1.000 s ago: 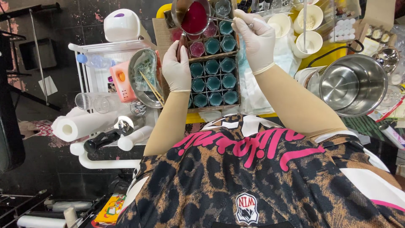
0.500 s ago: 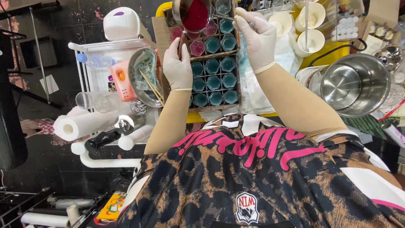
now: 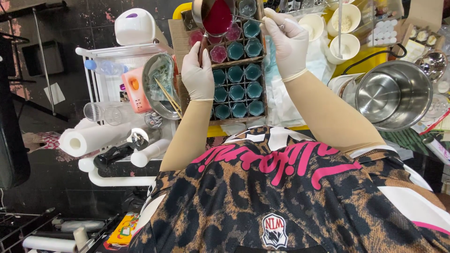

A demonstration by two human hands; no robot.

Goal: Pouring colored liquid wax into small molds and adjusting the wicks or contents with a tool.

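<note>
My gloved left hand (image 3: 198, 71) grips the handle of a small metal pan (image 3: 216, 16) filled with deep pink liquid, held over the far end of a cardboard divider box (image 3: 236, 79). The box holds several small cups: teal ones (image 3: 235, 74) nearer me, pink ones (image 3: 218, 52) under the pan. My gloved right hand (image 3: 287, 40) pinches a thin metal stick (image 3: 251, 19) whose tip reaches the pan's rim.
A large steel pot (image 3: 391, 96) stands at the right, with white cups (image 3: 347, 47) behind it. At the left are a white wire rack (image 3: 110, 61), a metal bowl with wooden sticks (image 3: 161, 84), a pink device (image 3: 133, 89) and a paper towel roll (image 3: 86, 138).
Both hands stay almost where they were over the box. The pan has shifted only slightly, and the right hand's stick remains at its rim.
</note>
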